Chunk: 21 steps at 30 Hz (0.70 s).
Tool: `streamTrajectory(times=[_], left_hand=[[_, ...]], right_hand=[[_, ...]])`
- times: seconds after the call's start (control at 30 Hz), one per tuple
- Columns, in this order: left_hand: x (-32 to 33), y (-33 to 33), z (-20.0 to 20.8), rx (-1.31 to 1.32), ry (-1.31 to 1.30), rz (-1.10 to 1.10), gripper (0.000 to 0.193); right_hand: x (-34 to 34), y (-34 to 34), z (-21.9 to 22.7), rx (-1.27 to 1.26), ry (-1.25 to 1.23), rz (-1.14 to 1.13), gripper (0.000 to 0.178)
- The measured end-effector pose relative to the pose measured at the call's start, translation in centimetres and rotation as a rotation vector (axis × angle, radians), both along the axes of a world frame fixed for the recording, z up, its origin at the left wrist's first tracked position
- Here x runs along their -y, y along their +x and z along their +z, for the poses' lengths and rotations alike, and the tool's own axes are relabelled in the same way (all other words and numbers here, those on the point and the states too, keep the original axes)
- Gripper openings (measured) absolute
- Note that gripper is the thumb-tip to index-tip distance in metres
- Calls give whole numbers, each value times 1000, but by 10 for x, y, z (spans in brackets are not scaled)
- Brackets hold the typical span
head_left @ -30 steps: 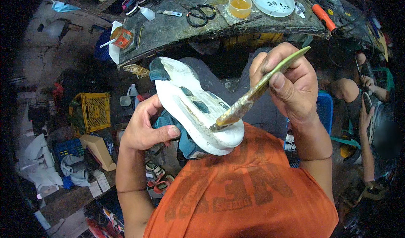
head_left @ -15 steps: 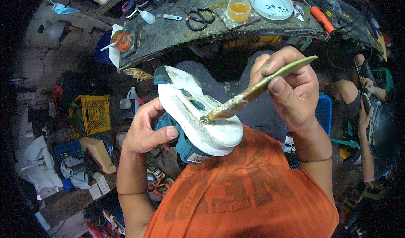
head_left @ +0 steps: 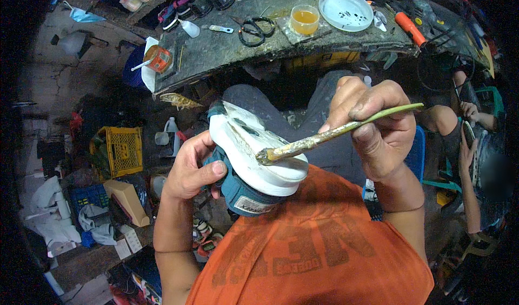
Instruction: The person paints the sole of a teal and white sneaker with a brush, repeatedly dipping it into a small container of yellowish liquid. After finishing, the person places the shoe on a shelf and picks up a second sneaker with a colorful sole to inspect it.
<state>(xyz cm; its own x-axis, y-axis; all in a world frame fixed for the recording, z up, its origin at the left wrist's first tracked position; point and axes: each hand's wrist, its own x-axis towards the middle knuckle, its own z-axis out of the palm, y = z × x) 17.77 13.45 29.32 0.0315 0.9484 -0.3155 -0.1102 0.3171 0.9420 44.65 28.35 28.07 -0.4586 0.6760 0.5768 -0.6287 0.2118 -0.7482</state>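
A teal shoe with a white sole (head_left: 254, 167) is tilted over my lap, sole turned upward and toward the right. My left hand (head_left: 190, 170) grips its teal upper from the left, thumb pressed along it. Between the thumb and fingers of my right hand (head_left: 376, 126) is a flat brush (head_left: 311, 143) with a green handle end and a glue-crusted lower part. The brush tip lies at the sole's surface near its middle; whether it touches is hard to tell. Worn, stained patches and dark areas show on the sole.
Ahead, a dark workbench (head_left: 216, 54) bears black-handled scissors (head_left: 256, 31), a cup of amber liquid (head_left: 304, 19), a white dish (head_left: 346, 10) with dark bits and an orange-handled tool (head_left: 410, 29). A yellow crate (head_left: 124, 151) stands left. Another person's hand (head_left: 468, 148) holds a shoe at right.
The shoe has tipped, so more of its side and heel label shows. My right hand has turned the brush edge-on, and its tip has shifted slightly left and down on the sole.
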Motion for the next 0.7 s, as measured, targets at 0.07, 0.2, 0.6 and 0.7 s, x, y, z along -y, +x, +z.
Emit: streamTrajectory(times=[0.07,0.2,0.6,0.7], left_hand=[[0,1,-2,24,-2,6,71],[0,1,-6,60,-18,20,72],[7,-8,-25,186,-49,107,84],[16,-19,-38,373,-50,137,85]], right_hand=[[-3,0,-1,-7,74,-31,22],[-4,0,-1,-33,97,-38,19],[-7,-1,-5,-94,127,-37,17],[-6,-1,-10,-53,115,-73,19]])
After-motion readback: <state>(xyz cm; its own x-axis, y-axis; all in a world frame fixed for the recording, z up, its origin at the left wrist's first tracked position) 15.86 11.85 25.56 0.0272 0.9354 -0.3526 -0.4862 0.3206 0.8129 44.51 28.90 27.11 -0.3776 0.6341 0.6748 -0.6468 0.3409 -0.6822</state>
